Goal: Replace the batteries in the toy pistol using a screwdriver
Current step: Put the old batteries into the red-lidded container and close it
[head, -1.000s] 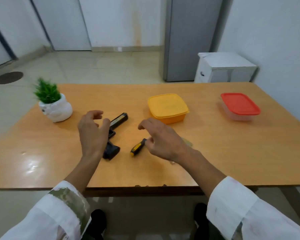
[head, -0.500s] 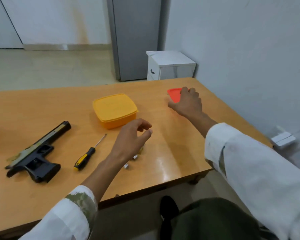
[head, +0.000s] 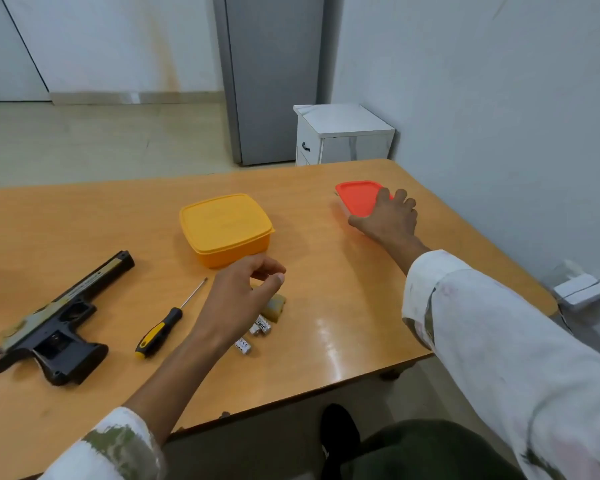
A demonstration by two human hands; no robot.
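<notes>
The black toy pistol [head: 54, 323] lies on its side at the table's left, its grip compartment open. To its right lies a black-and-yellow screwdriver [head: 165, 325]. Several silver batteries [head: 257, 332] and a small olive battery cover [head: 274, 307] sit mid-table, partly hidden under my left hand [head: 238, 303], which hovers over them with loosely curled fingers and nothing in it. My right hand [head: 388, 218] is stretched to the far right, fingers spread over the near corner of the red-lidded container [head: 355, 197]; whether it grips it I cannot tell.
A closed yellow box [head: 224, 226] stands mid-table behind my left hand. The wooden table [head: 343, 334] ends close to the right wall. Beyond it are a white cabinet [head: 340, 133] and a grey fridge [head: 271, 74].
My view swung right from the pistol and plant. My right hand left the screwdriver area and reached across to the red-lidded container; my left hand moved off the pistol to above the batteries.
</notes>
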